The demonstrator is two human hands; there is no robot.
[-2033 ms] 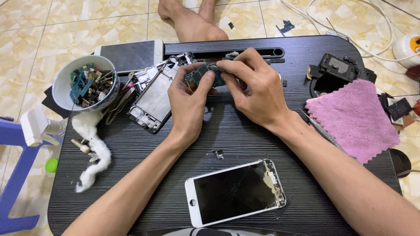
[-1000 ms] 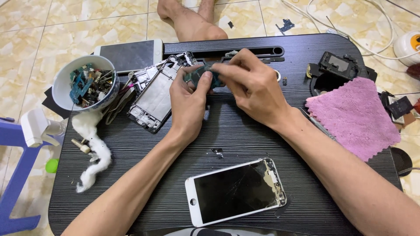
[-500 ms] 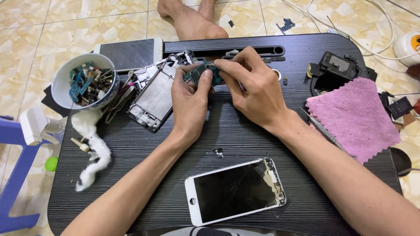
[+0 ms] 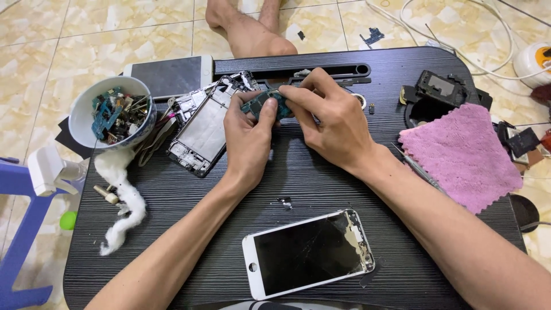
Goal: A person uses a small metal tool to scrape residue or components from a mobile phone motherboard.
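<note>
Holding: both hands gripped one small green and black circuit board [image 4: 265, 105] at upper centre of the frame.
Left hand [image 4: 248, 136]: fingers curled shut round the board's left end, thumb on top.
Right hand [image 4: 332, 119]: fingertips pinched closed on the board's right end.
Surface: black wood-grain lap table [image 4: 310, 183], the board held just above it.
Left of the hands: bare silver phone frame [image 4: 202, 127], near a white bowl of loose parts [image 4: 112, 113].
Lower centre: white phone with cracked screen [image 4: 309, 254].
Right: pink fringed cloth [image 4: 466, 155].
Lower left: white cotton wad [image 4: 123, 198].
</note>
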